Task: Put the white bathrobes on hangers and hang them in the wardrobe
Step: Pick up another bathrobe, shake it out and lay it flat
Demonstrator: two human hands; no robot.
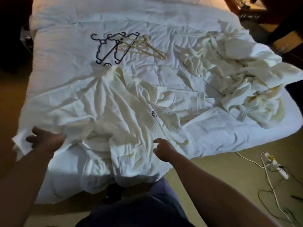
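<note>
1. Spreading the bathrobe flat on the bed, your left grip rests on its sleeve; whether it pinches cloth, you cannot tell.
2. Your right grip, loose and empty, touches the front panel.
3. Beyond both grips lie the hangers, probably placed close for loading.

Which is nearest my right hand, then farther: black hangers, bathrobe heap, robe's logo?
1. Logo, just ahead of the right hand, on the spread bathrobe.
2. Bathrobe heap, on the right side of the bed.
3. Black hangers, far up the bed, to the left.
</note>
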